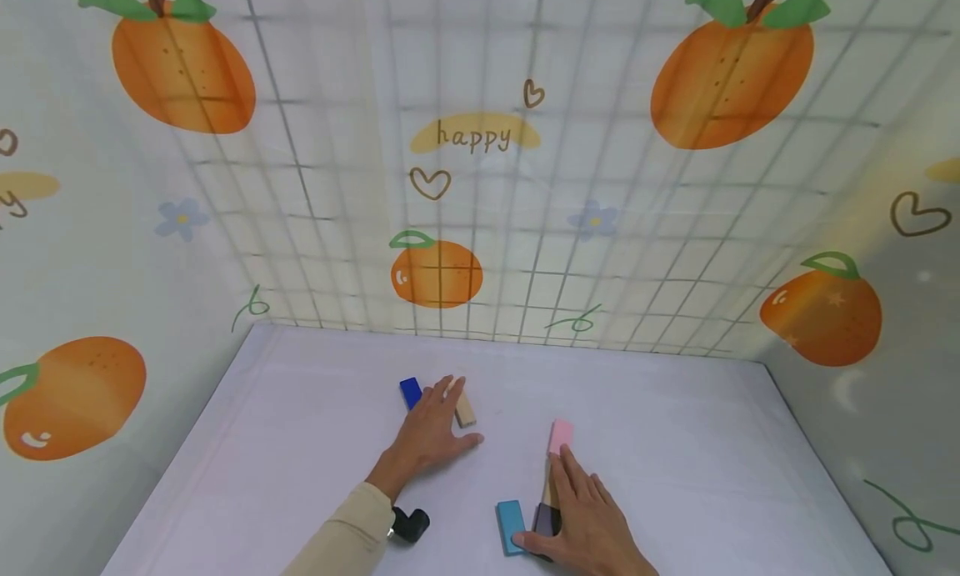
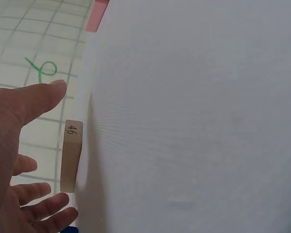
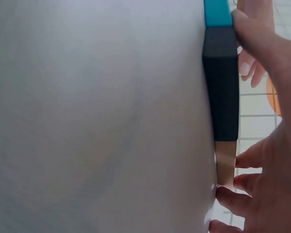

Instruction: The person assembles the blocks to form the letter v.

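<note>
Desk (image 1: 697, 443), white-topped, carrying six visible blocks in two loose groups. Left hand (image 1: 429, 430) spread, gripping nothing, over a dark-blue rectangular block (image 1: 410, 391) and a pale wooden block marked 46 (image 2: 71, 160); from my feeds I cannot tell whether its fingertips touch either. Right hand (image 1: 592, 518) also unclenched: thumb at the edge of a flat teal block (image 1: 510, 526), fingers alongside an unpainted wooden block (image 1: 549, 483) that lies between a pink rectangular block (image 1: 561, 434) and a black rectangular block (image 1: 544, 518). Risks, my judgement: a sideways drift of the right palm could skew the pink-wood-black row; one-sided thumb pressure could pivot the teal block instead of sliding it; an uneven left closure could swing the blue block aside, since the hand hides part of it from my head view. Containers: I see none; visible blocks lie directly on the desk.
</note>
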Available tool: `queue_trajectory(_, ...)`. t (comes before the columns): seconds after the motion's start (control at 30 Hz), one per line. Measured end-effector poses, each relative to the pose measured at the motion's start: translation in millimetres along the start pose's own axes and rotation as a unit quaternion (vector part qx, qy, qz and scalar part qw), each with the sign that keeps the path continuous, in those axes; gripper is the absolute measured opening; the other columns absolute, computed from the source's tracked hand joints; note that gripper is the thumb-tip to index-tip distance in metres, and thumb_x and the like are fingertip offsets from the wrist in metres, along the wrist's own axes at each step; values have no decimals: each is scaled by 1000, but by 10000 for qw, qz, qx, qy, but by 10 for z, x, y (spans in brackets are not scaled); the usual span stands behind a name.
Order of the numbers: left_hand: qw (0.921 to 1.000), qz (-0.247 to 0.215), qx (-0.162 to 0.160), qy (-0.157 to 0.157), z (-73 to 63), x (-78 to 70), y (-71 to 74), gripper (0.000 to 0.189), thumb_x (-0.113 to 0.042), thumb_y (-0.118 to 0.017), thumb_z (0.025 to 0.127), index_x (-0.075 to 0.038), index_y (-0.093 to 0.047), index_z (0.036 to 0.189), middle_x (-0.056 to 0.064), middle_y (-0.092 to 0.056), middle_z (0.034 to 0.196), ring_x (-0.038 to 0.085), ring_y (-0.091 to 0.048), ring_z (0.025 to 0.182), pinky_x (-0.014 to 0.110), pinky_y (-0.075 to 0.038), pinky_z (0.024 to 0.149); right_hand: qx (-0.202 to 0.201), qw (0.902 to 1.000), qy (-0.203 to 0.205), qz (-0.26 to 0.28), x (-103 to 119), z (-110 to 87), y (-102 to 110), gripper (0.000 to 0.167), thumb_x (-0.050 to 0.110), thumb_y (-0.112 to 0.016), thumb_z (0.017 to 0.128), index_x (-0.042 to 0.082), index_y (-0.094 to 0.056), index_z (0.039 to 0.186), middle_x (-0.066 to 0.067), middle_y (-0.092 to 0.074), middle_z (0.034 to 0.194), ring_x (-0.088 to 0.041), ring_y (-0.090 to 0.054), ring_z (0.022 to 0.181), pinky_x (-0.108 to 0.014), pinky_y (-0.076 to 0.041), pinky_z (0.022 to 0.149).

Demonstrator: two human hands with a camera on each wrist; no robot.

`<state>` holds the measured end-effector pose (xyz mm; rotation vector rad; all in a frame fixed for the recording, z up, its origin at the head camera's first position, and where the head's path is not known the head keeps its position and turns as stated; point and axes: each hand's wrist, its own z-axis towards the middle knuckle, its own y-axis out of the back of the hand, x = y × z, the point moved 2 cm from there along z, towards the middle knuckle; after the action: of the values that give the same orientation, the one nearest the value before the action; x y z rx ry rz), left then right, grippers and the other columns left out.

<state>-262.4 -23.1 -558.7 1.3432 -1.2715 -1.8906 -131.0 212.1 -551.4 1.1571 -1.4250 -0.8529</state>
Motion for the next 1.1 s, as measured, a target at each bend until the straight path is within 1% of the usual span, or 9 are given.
queue_trajectory(0.13,10000,93,-2,14,30,11,-1,96,-58,-70,88,-9,-29,160,15,-33,161,39,-34,145,53,-34,114,23,10000,17,39,-3,-13,2,141,97,-57,60,-1,-28,157,-25,-22,163,-45,-34,143,-65,-25,113)
queue_trajectory(0.27,9999,99,-29,9,55,6,8,96,-57,-72,87,-6,-31,158,15,-37,158,37,-38,141,50,-36,113,-3,9999,56,93,0,-22,7,140,96,-57,61,-1,-29,157,-25,-22,163,-44,-35,143,-64,-25,113)
queue_trajectory(0.43,9999,89,-12,49,83,-1,11,96,-56,-73,87,-5,-32,157,13,-40,156,32,-42,138,47,-38,111,-45,9998,124,121,-7,-21,4,137,95,-58,63,-2,-31,156,-25,-23,163,-44,-35,143,-64,-26,113)
queue_trajectory(0.67,10000,63,-60,14,124,20,-25,93,-54,-74,85,-3,-38,154,14,-45,152,31,-46,134,45,-40,110,-103,9998,128,117,-7,-24,4,137,95,-58,63,-2,-31,156,-25,-24,163,-44,-36,142,-64,-26,113)
queue_trajectory(0.8,9999,127,-86,-29,147,36,-40,91,-53,-74,86,-1,-40,153,15,-47,150,31,-47,133,45,-41,109,-131,9997,149,112,-8,-27,3,136,94,-59,63,-2,-31,156,-25,-24,162,-45,-35,142,-64,-26,113)
queue_trajectory(1.1,9999,119,-7,73,174,28,-10,87,-46,-78,87,3,-43,150,17,-48,149,32,-46,133,44,-40,110,-156,9997,153,138,-8,-33,16,135,93,-60,63,-1,-32,156,-25,-24,162,-44,-35,143,-65,-26,113)
